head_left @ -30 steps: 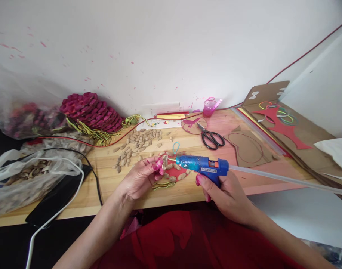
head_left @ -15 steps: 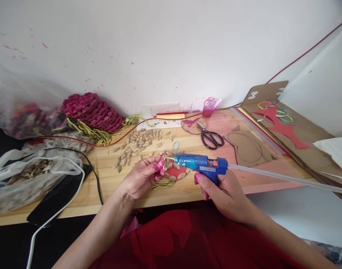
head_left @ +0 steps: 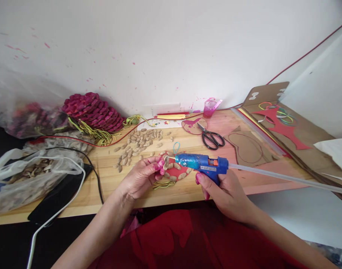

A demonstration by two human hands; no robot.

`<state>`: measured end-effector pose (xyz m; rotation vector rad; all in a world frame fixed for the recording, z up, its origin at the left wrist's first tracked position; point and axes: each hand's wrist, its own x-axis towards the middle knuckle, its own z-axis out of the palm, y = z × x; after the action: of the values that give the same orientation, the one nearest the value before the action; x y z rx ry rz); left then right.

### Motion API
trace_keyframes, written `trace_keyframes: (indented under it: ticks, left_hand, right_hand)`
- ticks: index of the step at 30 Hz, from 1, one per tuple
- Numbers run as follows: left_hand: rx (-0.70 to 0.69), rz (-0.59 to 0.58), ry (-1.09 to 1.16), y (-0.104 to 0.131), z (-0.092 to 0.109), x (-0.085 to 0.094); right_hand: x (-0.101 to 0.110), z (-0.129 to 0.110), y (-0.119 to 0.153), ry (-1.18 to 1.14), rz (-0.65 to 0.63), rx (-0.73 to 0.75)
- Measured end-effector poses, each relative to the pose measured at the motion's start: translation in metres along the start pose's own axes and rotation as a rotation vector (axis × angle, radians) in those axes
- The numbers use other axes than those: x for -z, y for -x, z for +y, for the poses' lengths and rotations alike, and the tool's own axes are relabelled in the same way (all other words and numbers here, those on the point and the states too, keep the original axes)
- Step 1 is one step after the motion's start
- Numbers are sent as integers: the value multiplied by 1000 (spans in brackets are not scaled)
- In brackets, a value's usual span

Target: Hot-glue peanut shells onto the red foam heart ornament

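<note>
My left hand [head_left: 141, 177] pinches a peanut shell [head_left: 166, 163] between thumb and fingers, raised over the table. My right hand [head_left: 227, 192] is wrapped round the grip of a blue hot glue gun [head_left: 191, 161], with a long clear glue stick [head_left: 271, 177] running out of its back. The metal nozzle points left, right at the held shell; whether it touches cannot be made out. Below lies a red cutout [head_left: 174, 172] edged with peanut shells, partly hidden by the gun and fingers. It has a blue cord loop [head_left: 176, 147] at the top and a yellow-green tassel [head_left: 163, 184] below.
Loose peanut shells [head_left: 144, 139] are scattered behind my left hand. Black-handled scissors [head_left: 212, 140] and a cardboard piece [head_left: 250, 146] lie to the right. A pink cup [head_left: 210, 108] stands by the wall. Magenta shell-covered pieces [head_left: 92, 112], plastic bags [head_left: 33, 183] and cables occupy the left.
</note>
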<state>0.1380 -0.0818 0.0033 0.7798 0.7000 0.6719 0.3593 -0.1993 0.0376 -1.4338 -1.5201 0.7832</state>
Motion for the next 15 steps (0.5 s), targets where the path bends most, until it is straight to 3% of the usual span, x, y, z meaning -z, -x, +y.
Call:
trace_keyframes:
  ticks: [15]
  left_hand:
    - [-35,-9,33,-2,1,0]
  right_hand:
    - [0,2,3,-33,-17,-9]
